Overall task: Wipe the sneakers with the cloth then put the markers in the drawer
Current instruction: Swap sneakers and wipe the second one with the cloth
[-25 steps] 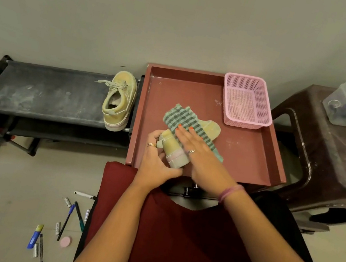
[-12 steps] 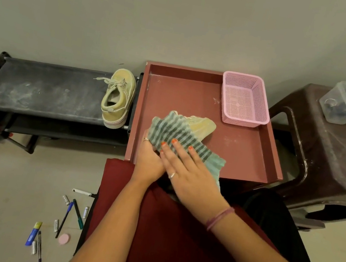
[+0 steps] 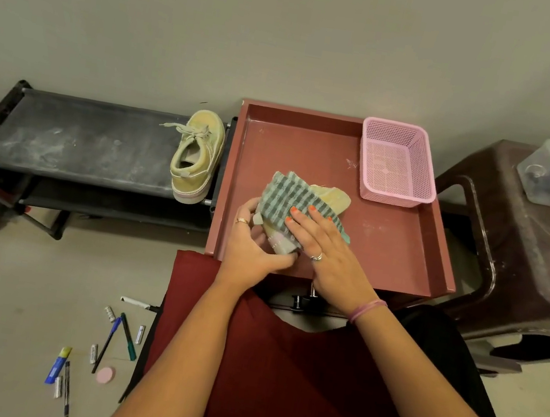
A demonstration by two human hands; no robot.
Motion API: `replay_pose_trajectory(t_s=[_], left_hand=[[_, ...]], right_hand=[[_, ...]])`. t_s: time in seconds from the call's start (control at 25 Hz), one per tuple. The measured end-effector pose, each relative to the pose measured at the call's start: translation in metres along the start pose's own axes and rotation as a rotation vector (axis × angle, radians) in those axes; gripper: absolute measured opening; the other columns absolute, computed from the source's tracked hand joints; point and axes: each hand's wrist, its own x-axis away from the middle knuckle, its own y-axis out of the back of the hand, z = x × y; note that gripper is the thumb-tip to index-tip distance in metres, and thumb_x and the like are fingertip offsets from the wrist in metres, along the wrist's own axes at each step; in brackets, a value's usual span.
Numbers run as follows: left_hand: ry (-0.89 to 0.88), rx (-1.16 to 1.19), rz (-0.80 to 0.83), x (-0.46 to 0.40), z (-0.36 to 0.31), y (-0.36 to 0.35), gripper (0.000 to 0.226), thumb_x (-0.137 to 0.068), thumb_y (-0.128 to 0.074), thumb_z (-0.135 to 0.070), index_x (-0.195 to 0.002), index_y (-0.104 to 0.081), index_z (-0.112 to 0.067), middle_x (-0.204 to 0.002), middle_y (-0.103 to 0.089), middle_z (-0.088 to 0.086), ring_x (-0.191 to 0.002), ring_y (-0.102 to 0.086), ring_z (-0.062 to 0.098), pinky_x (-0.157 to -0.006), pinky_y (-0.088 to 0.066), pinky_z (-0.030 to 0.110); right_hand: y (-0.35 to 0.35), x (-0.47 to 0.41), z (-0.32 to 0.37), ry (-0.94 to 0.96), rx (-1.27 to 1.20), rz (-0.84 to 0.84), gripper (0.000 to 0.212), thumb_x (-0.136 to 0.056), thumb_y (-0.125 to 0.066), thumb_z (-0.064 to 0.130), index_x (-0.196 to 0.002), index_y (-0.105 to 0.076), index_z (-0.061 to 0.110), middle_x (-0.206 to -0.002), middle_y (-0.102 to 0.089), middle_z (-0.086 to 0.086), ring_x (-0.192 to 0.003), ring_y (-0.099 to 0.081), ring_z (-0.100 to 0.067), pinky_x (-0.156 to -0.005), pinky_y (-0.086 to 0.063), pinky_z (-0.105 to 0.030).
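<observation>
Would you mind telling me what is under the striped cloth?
Under the striped cloth lies a yellow sneaker; only its toe and heel end show. The right hand presses on top, so its middle is covered.

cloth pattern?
Cloth: teal and grey check, seen best in the head view.

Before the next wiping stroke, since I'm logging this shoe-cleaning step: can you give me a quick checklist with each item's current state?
1. Left hand grips the heel of the sneaker in the red tray: ok.
2. Right hand presses the checked cloth flat on that sneaker: ok.
3. Cloth covers the part still to be wiped: cannot tell.
4. Second sneaker on the black rack, within view for its turn: ok.
5. Markers in the drawer: not ok, they lie on the floor.
</observation>
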Motion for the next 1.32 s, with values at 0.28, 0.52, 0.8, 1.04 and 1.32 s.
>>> replay_pose_trajectory(t_s=[0.28, 0.52, 0.8, 1.04, 1.32], left_hand=[[0.042, 0.002, 0.012, -0.002, 0.005, 0.005, 0.089, -0.055, -0.084, 0.012, -0.125, -0.039, -0.02, -0.123, -0.053, -0.004, -0.11, -0.062, 0.011, -0.086, -0.054, 0.028], [0.065, 0.043, -0.028, -0.006, 0.006, 0.005, 0.089, -0.058, -0.084, 0.013, -0.128, -0.039, -0.018, -0.126, -0.053, -0.005, -0.114, -0.06, 0.009, -0.089, -0.053, 0.026], [0.084, 0.065, -0.053, -0.008, 0.008, 0.008, 0.088, -0.057, -0.085, 0.012, -0.126, -0.041, -0.019, -0.127, -0.055, -0.002, -0.113, -0.061, 0.01, -0.087, -0.054, 0.029], [0.083, 0.067, -0.098, -0.008, 0.007, 0.01, 0.09, -0.057, -0.086, 0.01, -0.131, -0.039, -0.011, -0.13, -0.054, 0.005, -0.116, -0.06, 0.015, -0.089, -0.054, 0.029], [0.109, 0.092, -0.129, -0.006, 0.003, 0.006, 0.09, -0.058, -0.086, 0.01, -0.131, -0.038, -0.012, -0.13, -0.054, 0.001, -0.115, -0.06, 0.012, -0.092, -0.054, 0.031]], right_hand=[[-0.021, 0.01, -0.04, -0.316, -0.087, 0.083, 0.117, -0.061, -0.048, -0.026, -0.151, 0.004, 0.028, -0.158, -0.003, 0.005, -0.147, 0.0, -0.02, -0.119, -0.013, -0.033], [-0.015, -0.009, -0.086, -0.414, 0.282, 0.225, 0.064, -0.085, -0.022, 0.004, -0.149, -0.022, 0.012, -0.153, -0.031, -0.009, -0.14, -0.027, -0.036, -0.111, -0.03, -0.054], [-0.01, -0.025, -0.049, -0.626, -0.019, 0.269, 0.081, -0.083, -0.038, -0.012, -0.151, -0.002, 0.011, -0.16, -0.001, -0.008, -0.147, 0.001, -0.021, -0.12, -0.008, -0.04], [0.019, -0.015, 0.016, -0.603, -0.408, 0.125, 0.079, -0.081, -0.033, -0.016, -0.151, -0.018, 0.018, -0.157, -0.019, 0.001, -0.143, -0.022, -0.013, -0.113, -0.019, -0.019], [0.01, -0.031, -0.047, -0.55, 0.151, 0.357, 0.064, -0.093, -0.025, -0.004, -0.151, -0.003, 0.012, -0.16, -0.006, -0.005, -0.147, -0.005, -0.022, -0.119, -0.012, -0.039]])
